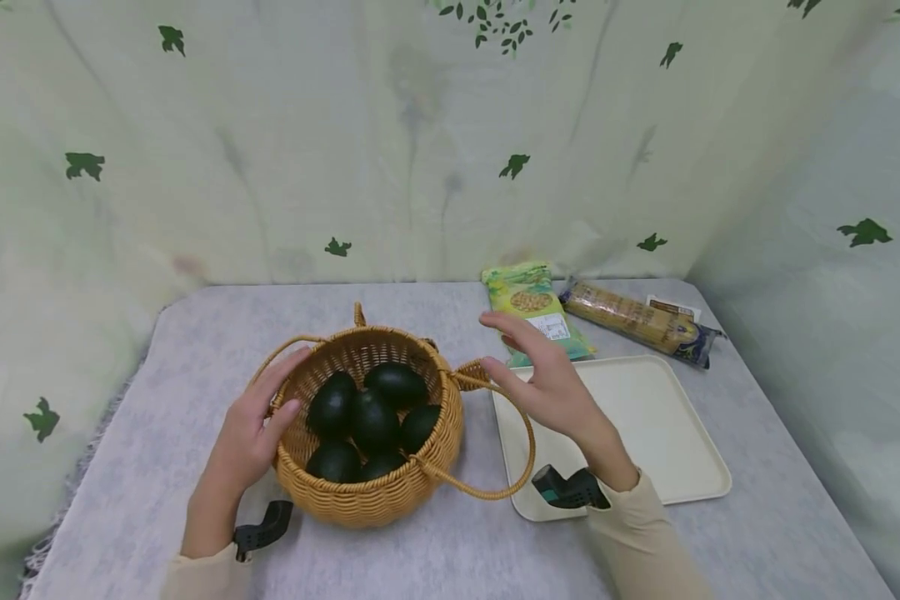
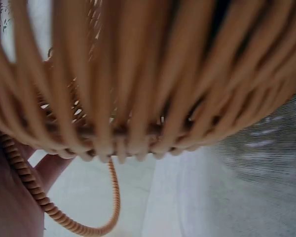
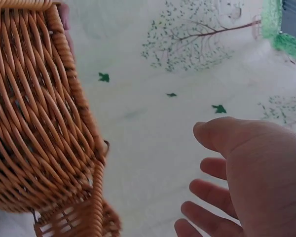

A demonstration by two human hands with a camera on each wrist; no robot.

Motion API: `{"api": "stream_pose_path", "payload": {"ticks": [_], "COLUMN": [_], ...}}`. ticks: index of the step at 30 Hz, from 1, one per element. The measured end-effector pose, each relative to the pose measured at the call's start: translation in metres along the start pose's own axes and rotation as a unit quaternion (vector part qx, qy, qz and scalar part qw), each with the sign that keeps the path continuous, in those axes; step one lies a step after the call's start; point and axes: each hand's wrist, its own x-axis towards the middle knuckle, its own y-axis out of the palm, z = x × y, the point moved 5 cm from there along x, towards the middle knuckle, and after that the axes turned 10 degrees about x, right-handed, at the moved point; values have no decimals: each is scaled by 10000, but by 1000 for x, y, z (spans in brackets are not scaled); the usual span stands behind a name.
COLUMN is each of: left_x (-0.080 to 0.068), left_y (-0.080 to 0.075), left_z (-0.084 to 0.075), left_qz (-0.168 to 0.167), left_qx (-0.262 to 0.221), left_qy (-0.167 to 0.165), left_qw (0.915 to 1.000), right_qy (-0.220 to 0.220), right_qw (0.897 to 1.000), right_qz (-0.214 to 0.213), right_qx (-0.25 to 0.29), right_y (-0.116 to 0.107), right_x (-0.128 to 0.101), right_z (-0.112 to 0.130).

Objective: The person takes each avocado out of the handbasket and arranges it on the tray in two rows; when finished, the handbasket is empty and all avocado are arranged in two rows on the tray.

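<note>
left hand (image 1: 251, 433) grips the basket (image 1: 390, 492) rim, right hand (image 1: 547, 379) hovers beside it, fingers wide.

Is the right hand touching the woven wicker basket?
Apart. The right wrist view shows the open right hand separated from the woven wicker basket by backdrop.
</note>
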Motion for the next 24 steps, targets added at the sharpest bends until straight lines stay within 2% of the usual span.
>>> {"api": "stream_pose_path", "payload": {"ticks": [7,19,24], "left_x": [-2,-9,-10], "left_y": [3,6,7], "left_z": [4,13,15], "left_qz": [-176,-173,-189], "left_qx": [-285,-350,-361], "left_qy": [67,-114,-157], "left_qw": [9994,9992,9990], "right_qy": [-23,-83,-142], "right_qw": [9971,9893,9866], "right_qz": [449,1151,1455], "right_qx": [609,897,728], "right_y": [26,56,67], "right_x": [15,37,48], "right_z": [6,11,17]}}
